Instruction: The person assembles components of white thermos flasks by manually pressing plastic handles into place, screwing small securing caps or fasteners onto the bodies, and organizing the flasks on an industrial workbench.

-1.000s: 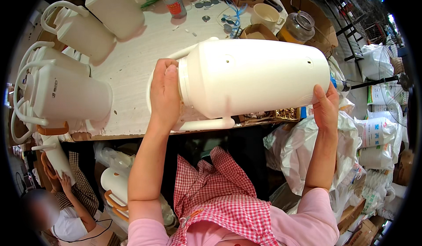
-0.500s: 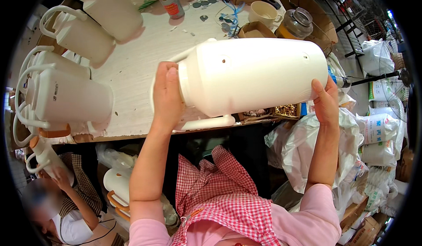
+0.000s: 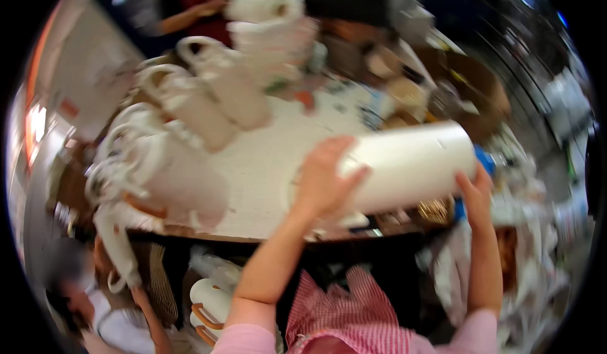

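A white thermos jug point(image 3: 411, 167) lies on its side over the near right part of the table, its base end to the right. My left hand point(image 3: 325, 180) grips its left end, thumb and fingers spread around it; the neck and handle there are mostly hidden. At the base end, my right hand point(image 3: 478, 192) holds the jug with its thumb against the lower edge. Motion blurs the picture, so fine details of the jug's surface do not show.
Several white jugs point(image 3: 190, 183) stand at the left of the table point(image 3: 265, 196). A box of small brass-coloured parts point(image 3: 434, 211) sits near the front edge. At lower left a co-worker's hand point(image 3: 140, 297) touches another white jug point(image 3: 117, 246). A second person's hand point(image 3: 212, 7) shows at the far side.
The view has swung left and up, bringing the far side and another person into sight. My left hand has loosened its wrap, thumb now spread, around the jug's left end. My right hand stays at the base.
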The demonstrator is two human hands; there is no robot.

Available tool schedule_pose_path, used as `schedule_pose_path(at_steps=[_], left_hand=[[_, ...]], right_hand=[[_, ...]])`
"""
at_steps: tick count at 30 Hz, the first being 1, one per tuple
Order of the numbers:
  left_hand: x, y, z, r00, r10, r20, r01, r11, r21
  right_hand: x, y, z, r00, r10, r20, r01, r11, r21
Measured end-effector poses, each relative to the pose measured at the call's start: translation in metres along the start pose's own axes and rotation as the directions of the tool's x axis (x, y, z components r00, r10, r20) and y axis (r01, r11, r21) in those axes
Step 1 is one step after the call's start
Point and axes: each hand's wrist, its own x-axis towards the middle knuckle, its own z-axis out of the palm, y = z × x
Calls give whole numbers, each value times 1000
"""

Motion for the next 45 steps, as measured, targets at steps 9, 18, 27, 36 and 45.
schedule_pose_path(at_steps=[9,18,27,36,45], left_hand=[[30,-30,-28,994,-110,25,112,985,-134],[18,-28,-26,986,-134,95,155,949,-275],[19,-28,-30,999,-50,-2,49,982,-183],[20,-31,-25,994,-101,30,105,970,-217],[21,-26,-22,993,-113,40,119,961,-251]], right_hand=[[-106,33,-178,880,344,-328,-393,914,-96],[-115,130,-151,922,318,-221,-291,196,-936],[-116,155,-152,910,133,-392,-263,916,-301],[-127,125,-179,969,123,-215,-248,509,-825],[-77,133,-180,997,-70,32,38,87,-995]])
